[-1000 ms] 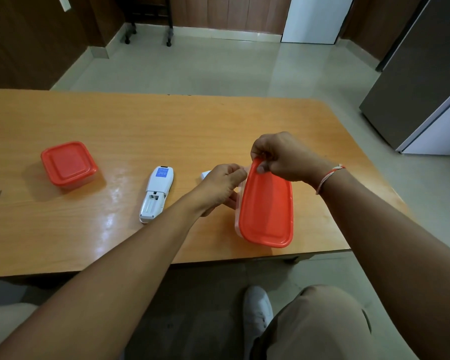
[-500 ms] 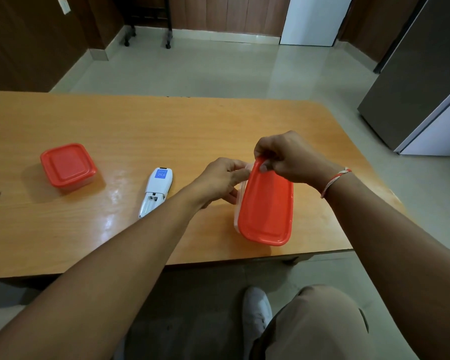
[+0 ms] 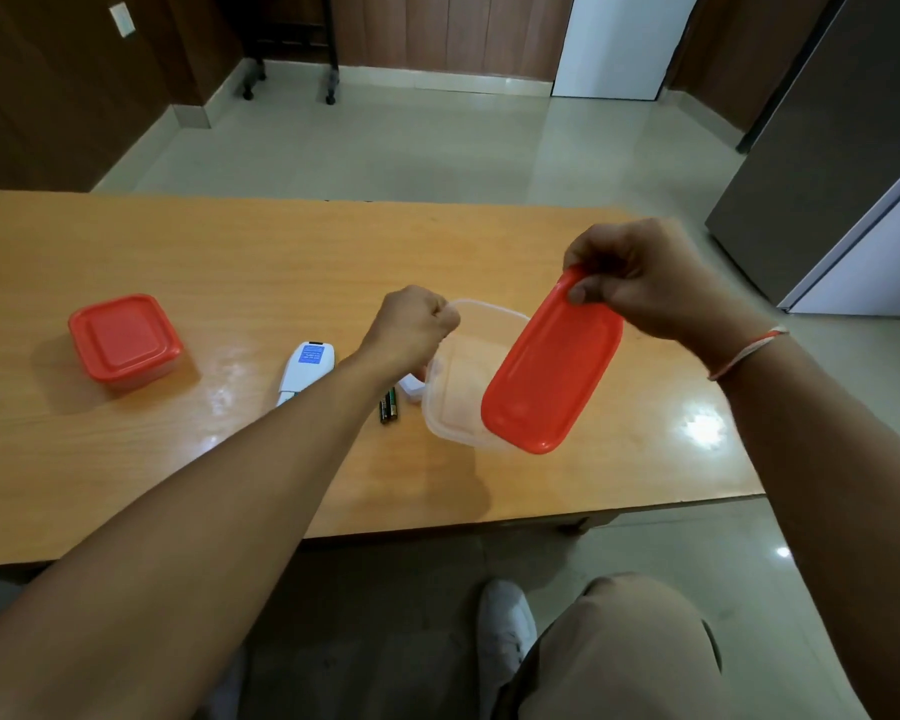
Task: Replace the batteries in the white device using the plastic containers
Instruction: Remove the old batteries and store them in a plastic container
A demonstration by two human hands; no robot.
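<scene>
The right hand (image 3: 640, 275), in the upper right of the frame, is pinching the far end of an orange lid (image 3: 552, 366) between thumb and curled fingers, holding it tilted above the worktop (image 3: 230, 252) so that its near end is hanging over the clear container (image 3: 455, 376) at frame centre. The left hand (image 3: 411, 324) is gripping that container's far left rim with its fingers curled tight; the container's mouth is lying uncovered beneath the lid. Just left of the container, two dark batteries (image 3: 388, 405) are lying side by side on the worktop, with a small white piece (image 3: 411, 389) near them, partly hidden by the left wrist. Further left, the white device (image 3: 307, 366) is lying flat, its near end covered by the left forearm. In the left of the frame, well apart from the rest, a second container with an orange lid (image 3: 123, 340) is sitting closed.
</scene>
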